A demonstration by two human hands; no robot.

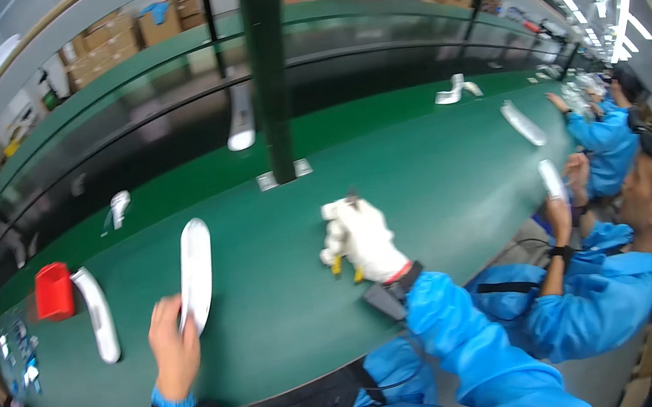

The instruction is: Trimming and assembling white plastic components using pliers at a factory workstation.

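Observation:
My bare left hand (174,347) grips the lower end of a long white plastic shell (197,270), which stands up tilted above the green table. A white work glove covers my right hand (362,240), whose fingers are closed around yellow-handled pliers (337,265). Two yellow handle ends stick out below the glove, and a dark tip shows above it. The rest of the tool is hidden in my fist. My hands are apart, and the pliers do not touch the shell.
To the left lie a curved white part (99,320), a red bin (54,292) and several small pieces (31,374). A green post (271,79) rises from the table (294,339). At the right, a co-worker in blue (585,293) holds a white part (552,179). More white parts lie farther back.

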